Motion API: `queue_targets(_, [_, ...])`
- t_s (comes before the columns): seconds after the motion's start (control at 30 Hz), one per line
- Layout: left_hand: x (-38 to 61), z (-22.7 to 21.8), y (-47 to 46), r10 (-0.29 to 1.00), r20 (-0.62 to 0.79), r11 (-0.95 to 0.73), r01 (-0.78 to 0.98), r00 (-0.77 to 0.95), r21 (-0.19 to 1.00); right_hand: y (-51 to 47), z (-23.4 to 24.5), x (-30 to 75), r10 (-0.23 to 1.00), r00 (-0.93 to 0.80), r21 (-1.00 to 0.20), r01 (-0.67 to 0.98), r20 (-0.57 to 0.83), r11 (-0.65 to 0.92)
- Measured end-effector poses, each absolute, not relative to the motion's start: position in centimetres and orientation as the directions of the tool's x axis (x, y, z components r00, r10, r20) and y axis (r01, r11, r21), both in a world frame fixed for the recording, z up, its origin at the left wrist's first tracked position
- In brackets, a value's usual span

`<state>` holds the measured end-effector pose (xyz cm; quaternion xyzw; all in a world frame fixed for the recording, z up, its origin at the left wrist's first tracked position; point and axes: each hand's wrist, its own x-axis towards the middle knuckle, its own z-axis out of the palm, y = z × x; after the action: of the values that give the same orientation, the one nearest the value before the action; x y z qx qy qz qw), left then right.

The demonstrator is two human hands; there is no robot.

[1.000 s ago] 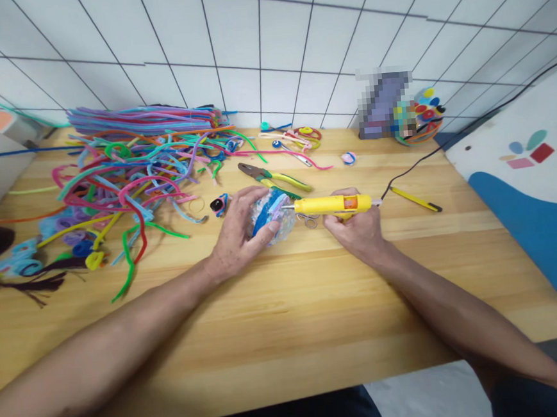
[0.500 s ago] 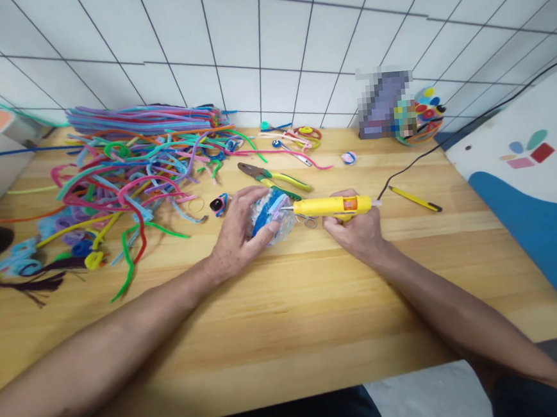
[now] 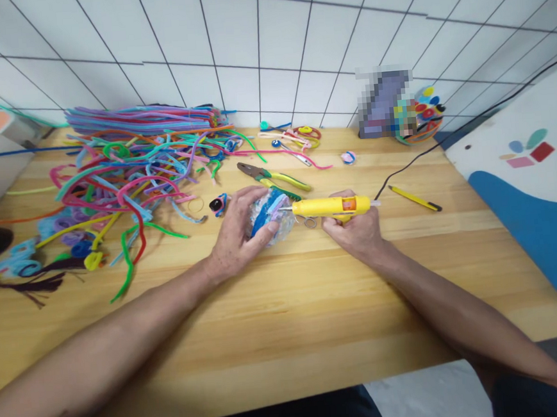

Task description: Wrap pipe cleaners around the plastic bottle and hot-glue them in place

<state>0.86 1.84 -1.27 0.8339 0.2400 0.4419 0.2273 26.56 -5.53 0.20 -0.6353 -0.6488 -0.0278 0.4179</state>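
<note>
My left hand (image 3: pixel 239 234) is closed around a clear, rounded plastic piece (image 3: pixel 286 228) with blue, light-blue and lilac pipe-cleaner strips (image 3: pixel 271 209) across it. In my right hand (image 3: pixel 356 229) is a yellow hot glue gun (image 3: pixel 321 207), gripped by its handle. Its metal nozzle points left and meets, or nearly meets, the strips; I cannot tell which. Just behind the plastic piece lie pliers (image 3: pixel 276 176) with green and yellow handles. A small black, pink and blue piece (image 3: pixel 219 205) sits beside my left fingers. Metal finger loops (image 3: pixel 310 223) show under the glue gun.
Loose pipe cleaners (image 3: pixel 126 175) and a bundle (image 3: pixel 141 120) cover the table's back left. A yellow utility knife (image 3: pixel 415 198) lies to the right. The glue gun's black cord (image 3: pixel 416 158) runs to the back right, past a container of colourful bits (image 3: pixel 419 123). A small ball (image 3: pixel 348 157) lies farther back.
Hardly anything differs. The glue gun and my right hand have shifted very slightly left, while my left hand keeps its hold on the plastic piece.
</note>
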Motion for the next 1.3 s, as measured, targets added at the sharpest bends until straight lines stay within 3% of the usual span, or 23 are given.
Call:
queue_targets(0.27, [0.83, -1.46, 1.82, 0.611, 0.615, -0.774, 0.211, 0.499, 0.597, -5.59, 0.16, 26.50, 0.806, 0.167, -0.515, 0.836, 0.568, 0.190])
queue_targets(0.6, [0.94, -1.23, 1.84, 0.613, 0.602, -0.765, 0.196, 0.511, 0.613, -6.07, 0.11, 26.51, 0.760, 0.077, -0.404, 0.879, 0.646, 0.254])
queue_targets(0.73, [1.01, -1.36, 1.82, 0.612, 0.614, -0.767, 0.182, 0.499, 0.616, -5.71, -0.11, 26.70, 0.747, 0.147, -0.421, 0.887, 0.648, 0.190])
queue_targets(0.93, [1.08, -1.35, 1.82, 0.608, 0.618, -0.769, 0.179, 0.498, 0.613, -5.87, -0.29, 26.43, 0.740, 0.108, -0.433, 0.862, 0.664, 0.263])
queue_targets(1.1, [1.08, -1.49, 1.90, 0.598, 0.632, -0.774, 0.150, 0.492, 0.616, -5.71, -0.17, 26.48, 0.769, 0.168, -0.481, 0.854, 0.617, 0.199])
queue_targets(1.3, [0.97, -1.38, 1.88, 0.605, 0.620, -0.772, 0.179, 0.499, 0.610, -5.93, -0.01, 26.32, 0.761, 0.104, -0.423, 0.875, 0.641, 0.237])
